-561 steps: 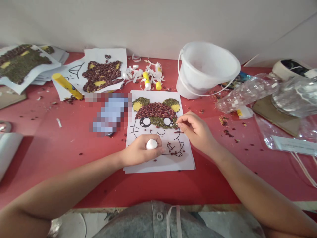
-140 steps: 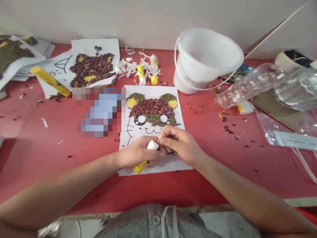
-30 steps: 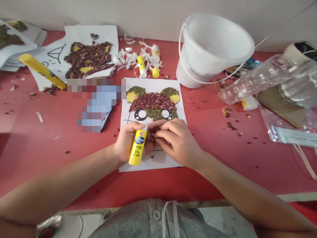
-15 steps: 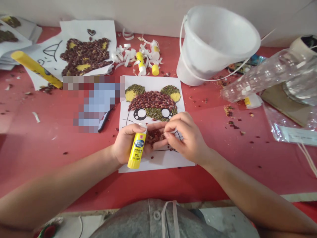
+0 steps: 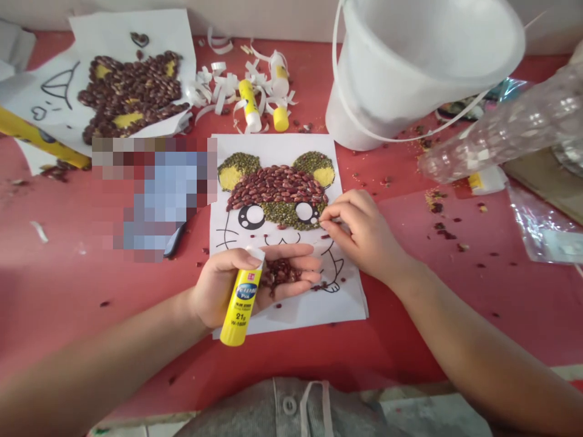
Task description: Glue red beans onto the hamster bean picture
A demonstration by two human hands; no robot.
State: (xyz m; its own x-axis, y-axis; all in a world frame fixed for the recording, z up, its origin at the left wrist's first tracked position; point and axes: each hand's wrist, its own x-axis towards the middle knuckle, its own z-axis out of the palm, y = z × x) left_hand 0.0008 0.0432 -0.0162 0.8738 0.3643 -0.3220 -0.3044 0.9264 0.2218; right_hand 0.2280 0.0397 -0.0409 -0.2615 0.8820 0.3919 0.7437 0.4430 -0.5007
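Note:
My left hand pins a yellow glue stick under its thumb, while its palm faces up with a small heap of dark red beans on it. The fingers of that hand stretch over the lower part of a paper with an animal drawing. Red beans cover the drawing's forehead, and green beans fill the area between the eyes and parts of the ears. My right hand is pinched closed at the drawing's right eye; whatever its fingertips hold is too small to make out.
A white bucket stands behind the paper. Left of it lie glue sticks among paper strips, and a bean-covered picture. A blurred-out phone-like object lies beside the paper. Clear plastic bottles and loose beans are at right.
My right hand has moved away from the left palm to the drawing's right eye. The left hand and glue stick have shifted slightly toward me, showing more of the palm's beans. The camera view has shifted.

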